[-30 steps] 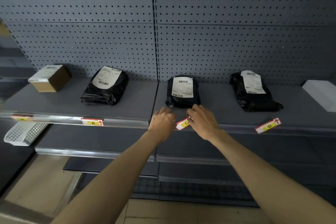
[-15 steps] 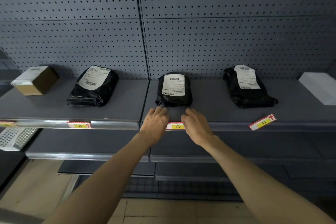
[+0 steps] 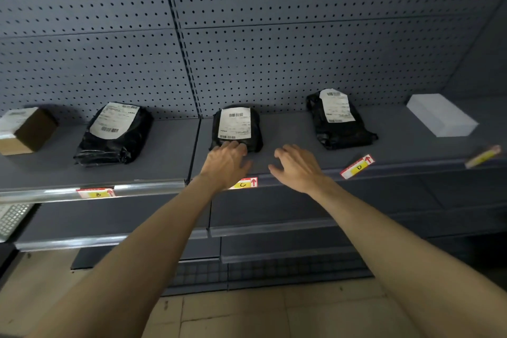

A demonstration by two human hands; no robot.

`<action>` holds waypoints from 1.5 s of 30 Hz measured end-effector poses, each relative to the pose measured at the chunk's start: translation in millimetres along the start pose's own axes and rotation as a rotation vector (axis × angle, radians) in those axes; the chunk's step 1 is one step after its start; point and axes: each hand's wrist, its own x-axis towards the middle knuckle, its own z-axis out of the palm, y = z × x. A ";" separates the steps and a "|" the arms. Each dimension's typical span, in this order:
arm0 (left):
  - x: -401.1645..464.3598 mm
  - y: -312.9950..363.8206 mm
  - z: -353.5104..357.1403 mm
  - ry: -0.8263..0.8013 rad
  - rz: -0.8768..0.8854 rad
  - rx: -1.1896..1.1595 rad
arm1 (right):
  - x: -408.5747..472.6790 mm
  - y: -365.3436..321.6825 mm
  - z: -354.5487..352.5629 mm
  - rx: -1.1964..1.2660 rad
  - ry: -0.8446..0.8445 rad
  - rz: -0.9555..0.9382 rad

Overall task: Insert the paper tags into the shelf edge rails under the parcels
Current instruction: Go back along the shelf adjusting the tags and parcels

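1. Two hands over the shelf (image 3: pixel 288 132), and neither has a tag! The left hand (image 3: pixel 223 164) lies spread, fingertips touching the front of the middle parcel (image 3: pixel 236 129); the right hand (image 3: pixel 297 169) hovers with fingers loosely apart, gripping nothing.
2. Tag C (image 3: pixel 244 183) sits level in the edge rail (image 3: pixel 301 175) right below that parcel, its left end covered by the left wrist. Tag B (image 3: pixel 96 193) sits in the rail under the left black parcel (image 3: pixel 113 133).
3. Tag D (image 3: pixel 356 167) lies loose and tilted on the shelf lip, just in front of the right black parcel (image 3: pixel 340 118) — that one looks next!
4. These are thin paper slips, I'd judge: light, floppy, easy to crease. Pinch a short end, and flex it gently into the channel.
5. Hard to read: a blurred tag (image 3: pixel 482 156) at far right near the white box (image 3: pixel 441 115), letter illegible. The cardboard box (image 3: pixel 24 130) is cut off at left, and any tag below it is out of view.
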 end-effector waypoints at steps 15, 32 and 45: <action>80.1 201.0 45.2 0.021 -0.045 -0.032 | -53.9 203.3 -57.4 -0.086 -0.040 -0.001; 82.9 253.6 113.7 0.037 -0.131 0.096 | -71.5 246.1 -25.9 0.006 0.001 -0.171; 86.5 243.6 101.7 -0.043 0.056 0.350 | -83.7 241.3 -15.6 0.035 0.032 -0.067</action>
